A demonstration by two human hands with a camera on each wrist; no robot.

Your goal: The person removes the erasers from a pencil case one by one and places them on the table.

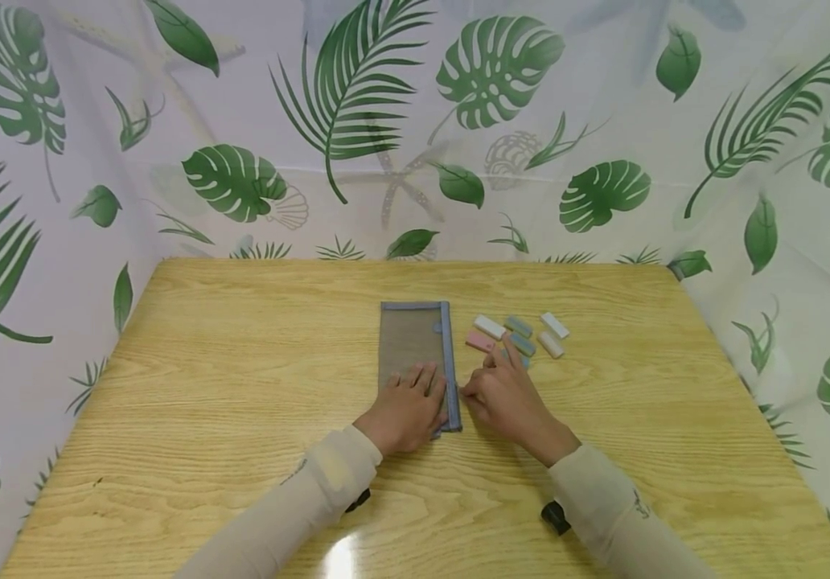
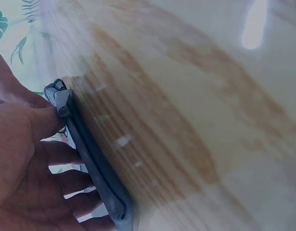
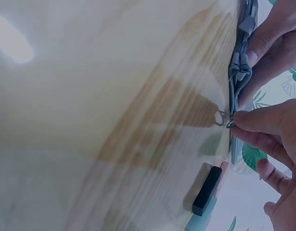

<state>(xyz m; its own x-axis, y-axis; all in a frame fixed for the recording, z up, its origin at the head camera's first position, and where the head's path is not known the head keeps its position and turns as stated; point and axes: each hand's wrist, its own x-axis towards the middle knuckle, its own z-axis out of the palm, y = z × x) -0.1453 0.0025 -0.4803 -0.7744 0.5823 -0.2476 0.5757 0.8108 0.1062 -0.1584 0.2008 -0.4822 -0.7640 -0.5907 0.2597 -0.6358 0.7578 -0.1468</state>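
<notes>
A grey mesh pouch (image 1: 409,342) with blue-grey edging lies flat on the table. My left hand (image 1: 408,414) rests on its near part, fingers spread and fairly straight; the left wrist view shows them along the zipped edge (image 2: 97,168). At the pouch's right edge, my right hand (image 1: 507,400) pinches a small thin loop (image 3: 230,123), apparently the zipper pull, between thumb and index finger. Beyond that hand sit several small eraser-like blocks, among them a white block (image 1: 490,326), a pink block (image 1: 480,341) and a green-blue block (image 1: 519,326).
The wooden table (image 1: 241,362) extends to both sides. A leaf-printed cloth (image 1: 386,129) hangs behind it and at its sides. Farther right, a white block (image 1: 555,325) and a cream block (image 1: 550,344) lie near each other. Dark straps show under both wrists.
</notes>
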